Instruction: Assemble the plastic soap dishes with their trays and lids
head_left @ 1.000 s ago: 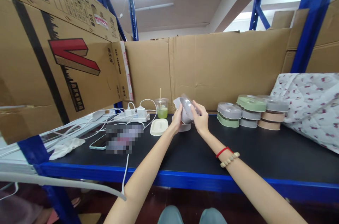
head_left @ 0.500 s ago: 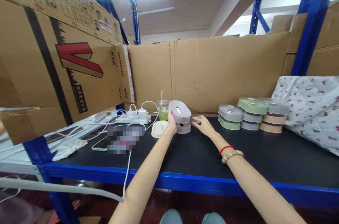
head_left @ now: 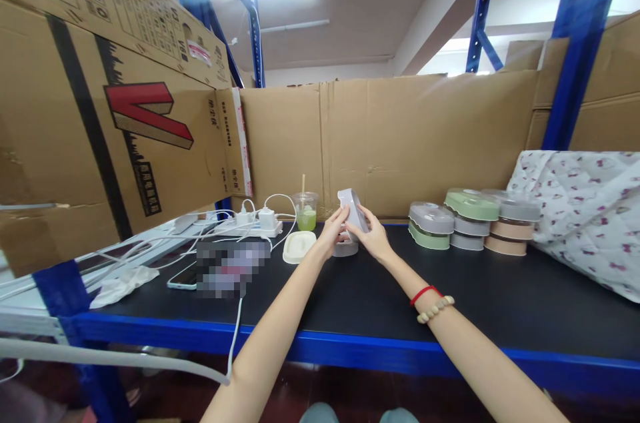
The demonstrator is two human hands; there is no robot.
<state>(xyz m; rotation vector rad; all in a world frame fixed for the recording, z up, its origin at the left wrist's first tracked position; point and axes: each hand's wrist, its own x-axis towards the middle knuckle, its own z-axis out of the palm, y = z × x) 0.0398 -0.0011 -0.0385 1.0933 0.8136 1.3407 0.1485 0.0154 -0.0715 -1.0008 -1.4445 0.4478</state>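
Observation:
A grey rounded plastic box part is tilted up on its side between my two hands. My left hand grips it from the left, fingers curled round the lower edge. My right hand has its fingers and thumb closed on the right side. Just beneath, a second grey box part rests on the black shelf, partly covered by my hands. Left of it lies a cream-coloured lid or shallow tray. What sits inside the held part is hidden.
Stacked grey, green and peach boxes stand to the right beside a patterned white cloth. A cup with green drink stands behind the cream piece. Left are a power strip, cables and a phone. Cardboard walls the back.
The grey box part has turned from nearly level to standing on its side. My right hand has moved left from the shelf and taken hold of it. The view has shifted slightly.

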